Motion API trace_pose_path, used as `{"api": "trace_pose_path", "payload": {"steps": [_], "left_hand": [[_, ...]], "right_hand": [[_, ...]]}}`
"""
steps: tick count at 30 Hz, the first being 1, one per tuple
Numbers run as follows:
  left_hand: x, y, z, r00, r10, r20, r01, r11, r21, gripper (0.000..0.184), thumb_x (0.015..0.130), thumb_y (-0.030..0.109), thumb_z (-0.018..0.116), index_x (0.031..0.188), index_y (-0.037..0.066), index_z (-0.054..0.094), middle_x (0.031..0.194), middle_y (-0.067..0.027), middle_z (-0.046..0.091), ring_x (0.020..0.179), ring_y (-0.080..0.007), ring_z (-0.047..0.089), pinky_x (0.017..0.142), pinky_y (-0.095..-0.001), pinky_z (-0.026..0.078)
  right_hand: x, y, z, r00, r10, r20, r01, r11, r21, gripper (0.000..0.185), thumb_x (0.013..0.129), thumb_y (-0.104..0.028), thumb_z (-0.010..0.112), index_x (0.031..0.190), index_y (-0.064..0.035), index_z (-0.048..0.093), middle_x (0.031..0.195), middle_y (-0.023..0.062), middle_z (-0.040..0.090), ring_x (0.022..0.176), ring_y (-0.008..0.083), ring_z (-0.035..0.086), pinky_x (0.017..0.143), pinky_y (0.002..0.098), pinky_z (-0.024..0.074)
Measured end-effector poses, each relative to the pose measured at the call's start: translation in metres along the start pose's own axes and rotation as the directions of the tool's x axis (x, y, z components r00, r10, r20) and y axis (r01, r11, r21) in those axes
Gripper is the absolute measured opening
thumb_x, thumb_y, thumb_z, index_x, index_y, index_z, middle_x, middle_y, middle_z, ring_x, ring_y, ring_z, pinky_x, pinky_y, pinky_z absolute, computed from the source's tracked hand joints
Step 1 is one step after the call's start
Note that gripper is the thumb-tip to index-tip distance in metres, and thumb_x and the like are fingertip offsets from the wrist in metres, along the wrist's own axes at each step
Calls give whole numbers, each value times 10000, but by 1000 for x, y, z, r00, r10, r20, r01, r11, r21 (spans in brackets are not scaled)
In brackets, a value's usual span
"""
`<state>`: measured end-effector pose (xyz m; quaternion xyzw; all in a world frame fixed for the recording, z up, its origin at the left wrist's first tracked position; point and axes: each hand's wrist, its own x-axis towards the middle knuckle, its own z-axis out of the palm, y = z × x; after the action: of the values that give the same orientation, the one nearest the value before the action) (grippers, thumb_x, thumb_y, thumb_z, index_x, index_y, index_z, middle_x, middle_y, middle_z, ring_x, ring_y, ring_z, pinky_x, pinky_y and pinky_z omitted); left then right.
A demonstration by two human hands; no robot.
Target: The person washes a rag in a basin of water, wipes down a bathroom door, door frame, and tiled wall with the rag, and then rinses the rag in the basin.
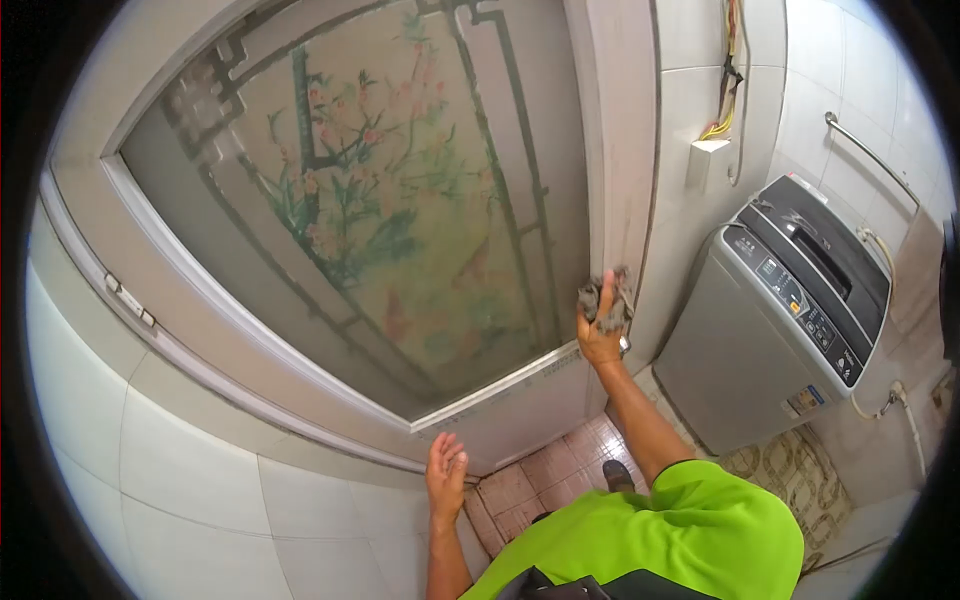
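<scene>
Right hand point(600, 345) was clamped on a bunched grey rag point(617, 300), fingers over it, rag apparently against the pale side stile point(612, 180) of the door, just above a shiny metal fitting point(625, 345), probably the handle. Rag looked soft, crumpled, slightly blurred. Left hand point(446, 468) held nothing, fingers extended and loosely together, near the door's lower edge; couldn't tell if it touched. Step in hand read as a wipe of the stile; my judgement: next stroke called for flat, even pressure on the smooth face, cloth kept from snagging on the fitting. Frosted glass panel point(430, 200) beside it: matte, rectangular but bowed by the lens, printed with pink blossom, green leaves and dark lattice lines, edged below by a white strip point(500, 385). Further out: boxy grey washing machine point(690, 330) with a dark plastic top, loose wires point(725, 125) above a small white box point(708, 160), glossy white wall tiles point(190, 430), pinkish square floor tiles point(560, 465) underfoot.
</scene>
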<state>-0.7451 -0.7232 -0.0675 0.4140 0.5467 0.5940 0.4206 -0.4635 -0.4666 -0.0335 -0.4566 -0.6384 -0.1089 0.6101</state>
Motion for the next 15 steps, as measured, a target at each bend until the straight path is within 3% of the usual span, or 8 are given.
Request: {"api": "trace_pose_path", "payload": {"steps": [2, 3, 5, 6, 8, 9, 13, 15], "left_hand": [[-12, -6, -6, 999, -18, -44, 18, 1000, 1, 592, 931, 113, 614, 1446, -3, 346, 1401, -209, 457, 1227, -266, 512, 1011, -381, 443], [-15, -6, -6, 999, -44, -32, 44, 999, 10, 588, 933, 127, 624, 1439, -5, 355, 1397, -208, 462, 1219, -260, 517, 997, -374, 453], [-23, -12, -7, 995, -83, -51, 84, 996, 18, 585, 935, 141, 634, 1433, -6, 364, 1393, -206, 467, 1212, -254, 522, 983, -368, 464], [-24, -20, -8, 994, -97, -44, 98, 995, 9, 593, 934, 159, 646, 1430, -6, 368, 1389, -199, 475, 1203, -245, 527, 970, -360, 474], [-26, -22, -5, 991, -112, -70, 112, 994, -7, 601, 933, 177, 659, 1428, -6, 373, 1384, -192, 482, 1195, -237, 532, 958, -351, 483], [-28, -20, 0, 992, -102, -77, 103, 995, 11, 598, 933, 189, 662, 1423, -10, 382, 1375, -186, 495, 1185, -232, 539, 954, -348, 485], [-27, -35, 7, 993, -69, -99, 73, 997, 38, 569, 942, 212, 654, 1403, -18, 412, 1347, -172, 529, 1161, -224, 557, 944, -331, 488], [-23, -32, 11, 990, -93, -107, 95, 995, 16, 559, 947, 219, 647, 1399, -18, 418, 1341, -173, 535, 1150, -222, 563, 941, -329, 487]], "right_hand": [[-35, 4, 7, 942, 329, 71, -323, 942, -90, 716, 882, -81, 609, 1509, -25, 268, 1504, 301, 279, 1401, 459, 275, 1150, 487, 241], [-36, 5, 16, 942, 321, 101, -315, 947, -69, 716, 882, -81, 609, 1509, -25, 268, 1504, 301, 279, 1401, 459, 275, 1150, 487, 241], [-18, -8, 22, 909, 410, -72, -402, 909, 107, 689, 908, -50, 574, 1516, -27, 251, 1522, 295, 235, 1418, 436, 248, 1156, 473, 228], [-6, -22, 24, 912, 408, -42, -401, 908, 119, 689, 908, -50, 574, 1516, -27, 251, 1522, 295, 235, 1418, 436, 248, 1156, 473, 228], [26, -58, 29, 914, 369, -169, -334, 921, 203, 693, 885, -19, 555, 1511, -9, 257, 1513, 281, 256, 1428, 428, 219, 1164, 476, 192], [34, -77, 31, 920, 368, -139, -334, 917, 216, 693, 885, -19, 555, 1511, -9, 257, 1513, 281, 256, 1428, 428, 219, 1164, 476, 192], [24, -142, 52, 998, 57, -9, -54, 981, 184, 723, 793, -22, 594, 1473, -16, 349, 1478, 280, 330, 1383, 433, 297, 1150, 491, 211], [-8, -154, 60, 981, -96, 170, 49, 963, 266, 761, 746, -49, 620, 1465, -30, 373, 1451, 260, 390, 1354, 432, 344, 1140, 508, 232]]}}
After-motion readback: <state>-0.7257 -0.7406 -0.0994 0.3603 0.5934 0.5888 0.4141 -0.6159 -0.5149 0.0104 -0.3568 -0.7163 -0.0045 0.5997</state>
